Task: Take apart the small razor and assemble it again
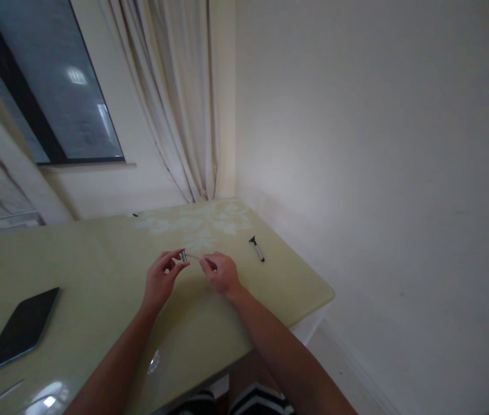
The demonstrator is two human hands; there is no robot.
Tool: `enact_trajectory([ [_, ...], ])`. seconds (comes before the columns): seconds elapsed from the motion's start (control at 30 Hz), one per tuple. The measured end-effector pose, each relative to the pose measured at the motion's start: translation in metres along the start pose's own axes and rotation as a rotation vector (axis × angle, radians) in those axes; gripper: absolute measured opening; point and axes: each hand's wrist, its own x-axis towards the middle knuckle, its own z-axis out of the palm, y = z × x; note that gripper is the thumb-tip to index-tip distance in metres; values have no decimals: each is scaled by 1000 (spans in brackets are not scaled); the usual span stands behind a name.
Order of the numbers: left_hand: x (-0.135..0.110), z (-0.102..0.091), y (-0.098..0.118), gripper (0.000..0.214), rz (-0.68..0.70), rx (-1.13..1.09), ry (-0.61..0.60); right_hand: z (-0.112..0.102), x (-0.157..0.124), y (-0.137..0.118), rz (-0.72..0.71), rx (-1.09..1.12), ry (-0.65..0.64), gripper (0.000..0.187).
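Observation:
Between the thumb and fingers of my left hand (161,278) is a small rectangular razor cartridge (183,256) with a green strip, held upright above the table. My right hand (222,272) is closed around a thin pale stick (193,256). The stick's tip points left and reaches the cartridge or comes very near it; I cannot tell whether they touch. To the right of my hands, a razor handle (257,250) in black and grey lies on the table.
The pale green tabletop (97,265) meets the wall at the right and back. A dark flat tablet or laptop (22,329) lies at the left. Near the back edge sits a small black piece (135,215). Curtains (175,104) hang beside the window (67,80).

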Motion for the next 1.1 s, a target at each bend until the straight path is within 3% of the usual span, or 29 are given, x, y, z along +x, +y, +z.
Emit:
enact_trajectory([
  [1.1,-1,1,-1,38,-5,-44,-10,4,1,9,51,-55,53,35],
])
